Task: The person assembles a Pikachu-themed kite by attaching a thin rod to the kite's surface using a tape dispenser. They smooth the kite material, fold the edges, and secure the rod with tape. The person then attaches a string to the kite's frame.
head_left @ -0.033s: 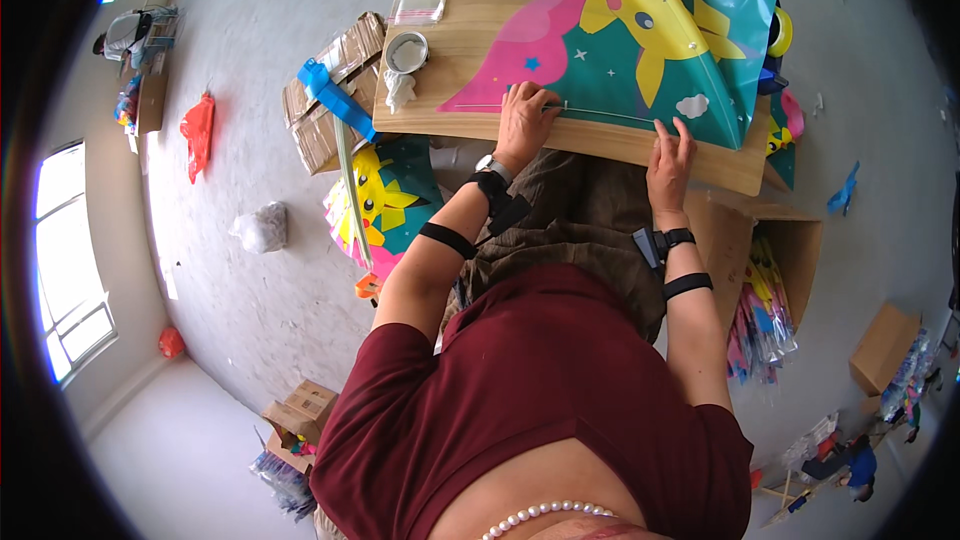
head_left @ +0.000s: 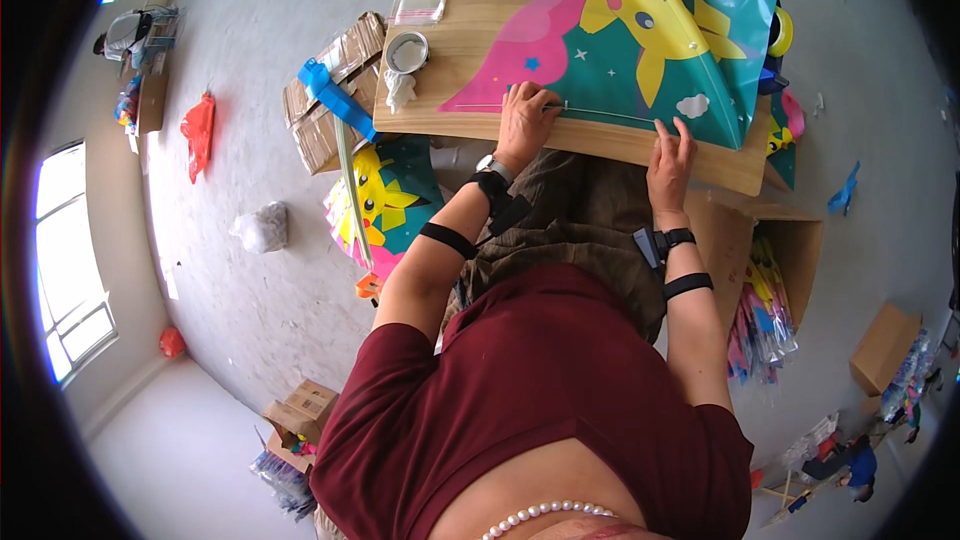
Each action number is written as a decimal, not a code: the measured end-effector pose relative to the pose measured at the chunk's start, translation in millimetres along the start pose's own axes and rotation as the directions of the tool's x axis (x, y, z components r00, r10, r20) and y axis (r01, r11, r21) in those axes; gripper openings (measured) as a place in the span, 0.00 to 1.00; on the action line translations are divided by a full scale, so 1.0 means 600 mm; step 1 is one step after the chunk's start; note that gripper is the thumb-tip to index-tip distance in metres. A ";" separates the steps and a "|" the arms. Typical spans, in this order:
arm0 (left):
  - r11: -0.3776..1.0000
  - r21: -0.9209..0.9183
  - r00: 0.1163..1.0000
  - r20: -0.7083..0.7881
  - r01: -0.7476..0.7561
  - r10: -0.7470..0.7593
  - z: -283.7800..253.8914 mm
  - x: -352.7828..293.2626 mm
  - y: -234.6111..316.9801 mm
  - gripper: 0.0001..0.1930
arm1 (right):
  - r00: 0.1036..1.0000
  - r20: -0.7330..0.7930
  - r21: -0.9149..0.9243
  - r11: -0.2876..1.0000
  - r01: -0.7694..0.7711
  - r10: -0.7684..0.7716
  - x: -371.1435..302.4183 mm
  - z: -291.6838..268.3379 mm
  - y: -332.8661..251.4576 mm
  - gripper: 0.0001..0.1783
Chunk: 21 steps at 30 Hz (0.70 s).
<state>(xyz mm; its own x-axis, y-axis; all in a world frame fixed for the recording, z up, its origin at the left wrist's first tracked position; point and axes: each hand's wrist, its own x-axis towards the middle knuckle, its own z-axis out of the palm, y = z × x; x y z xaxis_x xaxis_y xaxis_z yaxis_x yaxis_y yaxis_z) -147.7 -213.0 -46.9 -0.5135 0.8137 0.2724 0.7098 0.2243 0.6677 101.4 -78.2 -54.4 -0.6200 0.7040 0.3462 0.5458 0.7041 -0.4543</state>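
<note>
A printed plastic kite sail (head_left: 620, 75), pink and teal with a yellow cartoon figure, lies on the wooden table (head_left: 440, 50), partly folded over on its right side. Along its near edge runs a thin white rod (head_left: 610, 113). At the left part of that edge, my left hand (head_left: 525, 125) has its fingers bent and closed on the rod. Further right, my right hand (head_left: 670, 162) rests its fingertips on the sail's near edge, fingers stretched out and apart. The rod's far right end lies close to my right thumb.
A tape roll (head_left: 407, 53) and crumpled white paper (head_left: 399, 91) sit at the table's left. Beside it are a cardboard piece (head_left: 335, 90), a blue clamp-like thing (head_left: 335, 100) and more printed sails (head_left: 390, 200). An open carton (head_left: 720, 240) with bagged pieces stands right of my legs.
</note>
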 end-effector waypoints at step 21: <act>0.998 0.026 0.998 -0.003 0.065 -0.064 0.007 -0.004 0.012 0.07 | 1.000 -0.014 0.014 1.000 0.007 -0.007 0.000 0.000 -0.002 0.19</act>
<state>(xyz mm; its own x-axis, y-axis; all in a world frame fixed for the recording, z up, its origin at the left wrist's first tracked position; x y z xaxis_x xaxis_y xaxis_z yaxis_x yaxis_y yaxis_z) -139.3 -210.8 -45.7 -0.5595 0.7961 0.2308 0.6873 0.2900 0.6660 100.8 -78.7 -54.0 -0.6156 0.7004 0.3612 0.5335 0.7077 -0.4632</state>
